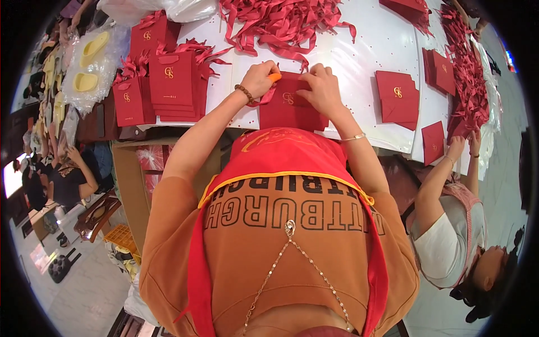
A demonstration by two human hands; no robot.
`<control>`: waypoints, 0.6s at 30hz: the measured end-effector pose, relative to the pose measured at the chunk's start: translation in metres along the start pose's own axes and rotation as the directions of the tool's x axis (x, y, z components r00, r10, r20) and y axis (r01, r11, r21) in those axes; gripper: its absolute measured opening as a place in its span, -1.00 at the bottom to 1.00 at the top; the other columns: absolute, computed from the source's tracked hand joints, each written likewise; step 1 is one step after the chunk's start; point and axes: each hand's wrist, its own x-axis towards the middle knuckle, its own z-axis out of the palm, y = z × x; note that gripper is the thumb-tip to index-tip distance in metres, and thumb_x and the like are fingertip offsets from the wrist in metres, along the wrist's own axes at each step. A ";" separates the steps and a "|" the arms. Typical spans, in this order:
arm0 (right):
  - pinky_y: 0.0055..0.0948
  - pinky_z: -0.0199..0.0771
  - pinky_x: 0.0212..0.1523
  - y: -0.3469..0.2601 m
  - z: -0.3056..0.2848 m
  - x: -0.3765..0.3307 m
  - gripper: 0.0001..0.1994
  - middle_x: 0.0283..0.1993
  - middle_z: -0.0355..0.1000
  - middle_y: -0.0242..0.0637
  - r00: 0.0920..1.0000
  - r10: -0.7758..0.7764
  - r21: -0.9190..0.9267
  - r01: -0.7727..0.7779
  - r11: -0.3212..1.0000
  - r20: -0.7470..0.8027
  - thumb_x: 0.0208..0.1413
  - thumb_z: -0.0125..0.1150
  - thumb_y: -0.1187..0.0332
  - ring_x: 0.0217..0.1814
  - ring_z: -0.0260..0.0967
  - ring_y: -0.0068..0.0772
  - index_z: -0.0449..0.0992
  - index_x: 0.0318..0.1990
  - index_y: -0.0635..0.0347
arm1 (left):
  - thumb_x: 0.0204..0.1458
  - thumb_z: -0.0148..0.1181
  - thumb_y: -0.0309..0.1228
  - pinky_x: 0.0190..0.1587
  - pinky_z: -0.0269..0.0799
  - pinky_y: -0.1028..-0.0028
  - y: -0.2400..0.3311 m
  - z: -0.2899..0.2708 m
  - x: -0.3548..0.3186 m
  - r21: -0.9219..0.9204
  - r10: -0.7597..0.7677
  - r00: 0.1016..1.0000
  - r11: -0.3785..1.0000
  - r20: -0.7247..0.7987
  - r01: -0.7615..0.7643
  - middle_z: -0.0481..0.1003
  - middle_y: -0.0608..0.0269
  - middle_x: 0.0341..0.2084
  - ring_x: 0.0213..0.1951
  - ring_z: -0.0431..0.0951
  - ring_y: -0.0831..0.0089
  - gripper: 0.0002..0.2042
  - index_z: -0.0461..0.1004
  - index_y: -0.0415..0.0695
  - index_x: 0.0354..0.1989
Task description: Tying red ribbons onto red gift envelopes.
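A dark red paper gift bag [286,109] with a gold print lies flat on the white table right in front of me. At its upper left corner my left hand [260,81], an orange cover on one fingertip, pinches a red ribbon [264,99] whose loose end trails over the bag's left side. My right hand [324,90] is at the bag's upper right, fingers bent in against the top edge. What its fingertips grip there is too small to make out.
A heap of loose red ribbons [281,25] lies beyond my hands. Stacked bags [171,84] with ribbons stand at the left, and more bags [396,98] lie at the right. Another person's hands [463,147] work at the right table edge beside a long ribbon pile [467,84].
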 end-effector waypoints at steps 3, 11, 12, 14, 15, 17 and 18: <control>-0.30 0.32 -0.24 0.016 0.001 -0.014 -0.73 -0.29 0.34 -0.20 0.985 0.146 0.192 -0.161 0.968 0.092 -0.28 0.30 0.31 -0.24 0.29 -0.15 0.49 -0.34 0.14 | -0.02 0.05 -0.52 -0.54 0.30 0.63 0.005 0.001 0.004 -0.063 -0.037 0.999 0.997 0.035 0.039 0.43 0.27 -0.63 -0.59 0.39 0.63 -0.93 0.36 -0.26 -0.46; -0.40 0.37 -0.28 0.020 0.004 -0.016 -0.69 -0.37 0.45 -0.09 0.878 0.368 0.527 -0.477 0.703 0.305 -0.12 0.22 0.34 -0.35 0.41 -0.22 0.43 -0.17 0.24 | -0.06 0.08 -0.54 -0.56 0.32 0.64 0.040 0.013 -0.007 -0.244 -0.002 1.000 0.970 0.028 0.009 0.45 0.28 -0.62 -0.60 0.39 0.67 -0.93 0.39 -0.26 -0.40; -0.41 0.36 -0.26 0.019 0.001 -0.015 -0.68 -0.34 0.45 -0.10 0.855 0.386 0.524 -0.517 0.677 0.346 -0.12 0.21 0.35 -0.32 0.41 -0.25 0.43 -0.16 0.25 | -0.07 0.08 -0.55 -0.55 0.34 0.63 0.039 0.020 -0.009 -0.232 -0.011 0.999 0.972 0.049 0.023 0.45 0.27 -0.62 -0.59 0.41 0.66 -0.92 0.40 -0.26 -0.38; -0.42 0.36 -0.23 0.016 -0.001 -0.013 -0.67 -0.32 0.45 -0.10 0.829 0.403 0.518 -0.557 0.649 0.387 -0.12 0.21 0.36 -0.29 0.41 -0.27 0.43 -0.14 0.25 | -0.08 0.08 -0.56 -0.55 0.37 0.61 0.036 0.033 -0.011 -0.180 -0.001 0.998 0.984 0.061 0.012 0.46 0.26 -0.61 -0.58 0.44 0.63 -0.90 0.43 -0.27 -0.36; -0.42 0.35 -0.21 0.015 0.000 -0.012 -0.67 -0.30 0.45 -0.10 0.851 0.379 0.532 -0.523 0.666 0.363 -0.11 0.20 0.37 -0.26 0.41 -0.27 0.43 -0.14 0.25 | -0.08 0.08 -0.55 -0.56 0.38 0.60 0.033 0.036 -0.012 -0.214 -0.051 0.997 0.975 0.062 0.064 0.47 0.25 -0.62 -0.59 0.45 0.61 -0.90 0.44 -0.27 -0.36; -0.42 0.35 -0.18 0.015 0.001 -0.013 -0.68 -0.28 0.45 -0.10 0.870 0.357 0.544 -0.492 0.680 0.341 -0.11 0.19 0.38 -0.23 0.41 -0.26 0.43 -0.14 0.25 | -0.07 0.07 -0.55 -0.57 0.38 0.59 0.035 0.040 -0.011 -0.250 -0.102 0.993 0.961 0.067 0.116 0.47 0.24 -0.62 -0.60 0.47 0.59 -0.89 0.45 -0.27 -0.36; -0.43 0.34 -0.17 0.016 0.002 -0.013 -0.68 -0.26 0.45 -0.10 0.868 0.353 0.549 -0.495 0.674 0.348 -0.11 0.19 0.39 -0.21 0.40 -0.26 0.43 -0.14 0.24 | -0.06 0.06 -0.54 -0.58 0.39 0.57 0.036 0.041 -0.011 -0.194 -0.087 0.996 0.977 0.038 0.092 0.47 0.23 -0.63 -0.62 0.47 0.58 -0.89 0.45 -0.27 -0.35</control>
